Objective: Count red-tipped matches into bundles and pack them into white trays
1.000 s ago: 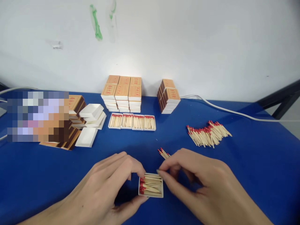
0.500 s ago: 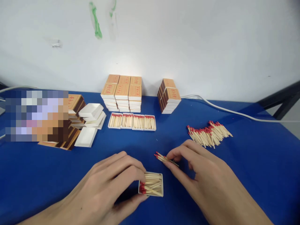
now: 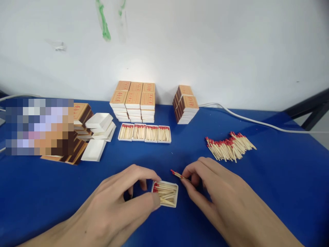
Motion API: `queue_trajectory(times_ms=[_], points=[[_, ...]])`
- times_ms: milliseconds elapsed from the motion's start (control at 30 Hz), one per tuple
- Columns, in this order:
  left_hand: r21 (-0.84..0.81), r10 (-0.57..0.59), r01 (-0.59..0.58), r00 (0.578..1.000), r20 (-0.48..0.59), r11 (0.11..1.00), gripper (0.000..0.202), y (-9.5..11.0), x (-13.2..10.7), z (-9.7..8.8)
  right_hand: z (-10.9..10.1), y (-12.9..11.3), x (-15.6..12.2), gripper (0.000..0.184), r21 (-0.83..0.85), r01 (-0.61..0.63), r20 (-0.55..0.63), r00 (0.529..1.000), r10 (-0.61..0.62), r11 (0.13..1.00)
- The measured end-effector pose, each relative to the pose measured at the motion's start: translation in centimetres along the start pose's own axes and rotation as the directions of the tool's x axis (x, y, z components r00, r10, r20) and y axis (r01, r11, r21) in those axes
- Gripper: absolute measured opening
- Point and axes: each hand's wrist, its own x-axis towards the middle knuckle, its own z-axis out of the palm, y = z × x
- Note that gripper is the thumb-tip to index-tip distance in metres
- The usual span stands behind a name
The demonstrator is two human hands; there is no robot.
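one small white tray (image 3: 177, 193) of red-tipped matches sat at the near middle of the blue table (image 3: 282, 178). it was partly filled, with the sticks a bit crooked and the heads toward 9 o'clock. the left hand (image 3: 120, 202) was clamped on it, thumb on the near edge and fingertips at the far left corner. the right hand (image 3: 218, 195), at the tray's 2 o'clock, had its fingers pinched shut on a few matches (image 3: 177, 174). their heads poked out toward 10 o'clock, close to the tray but not touching it.

my read: this was the loading step, with a pinch of sticks held ready beside the tray. getting them in cleanly would call for swinging them parallel to the ones inside, heads to the same end, and laying them flat while the left hand steadies the tray.

further out:
- a loose pile of matches (image 3: 230, 145) at 2 o'clock
- a row of four filled trays (image 3: 145, 133) at 12 o'clock
- stacked closed boxes (image 3: 133, 101) behind that row
- a smaller stack (image 3: 185, 103) at 1 o'clock
- empty trays (image 3: 100, 132) at 10 o'clock
- a white cable (image 3: 257, 121) running off to the right
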Motion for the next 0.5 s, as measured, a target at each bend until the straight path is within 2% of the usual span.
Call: queue_trajectory(times_ms=[100, 200, 300, 367, 433, 500], points=[[-0.089, -0.110, 0.110, 0.994, 0.005, 0.990, 0.025, 0.3, 0.2, 0.2, 0.1, 0.1, -0.1, 0.031, -0.011, -0.022, -0.017, 1.000, 0.022, 1.000], [-0.138, -0.181, 0.180, 0.983, 0.005, 0.974, 0.020, 0.4, 0.3, 0.4, -0.2, -0.2, 0.0, 0.025, 0.079, -0.084, -0.035, 0.996, 0.087, 0.993], [-0.089, -0.053, 0.055, 0.998, 0.020, 0.995, 0.023, 0.0, 0.3, 0.6, -0.9, -1.1, 0.3, 0.014, 0.287, -0.137, 0.011, 0.990, 0.139, 0.948], [-0.088, 0.018, -0.015, 0.999, 0.032, 0.996, 0.029, -0.4, 0.1, 0.7, -1.3, -1.9, 0.4, 0.012, 0.457, -0.143, 0.089, 0.989, 0.114, 0.878], [-0.089, 0.008, -0.007, 1.000, 0.017, 0.996, 0.036, -0.6, -0.1, 0.8, -1.4, -2.5, 0.5, 0.012, 0.536, -0.148, 0.136, 0.987, 0.088, 0.831], [-0.075, -0.030, 0.029, 0.999, -0.011, 0.997, 0.042, -0.7, -0.2, 0.9, -1.1, -2.8, 0.5, 0.011, 0.545, -0.150, 0.155, 0.985, 0.076, 0.825]])
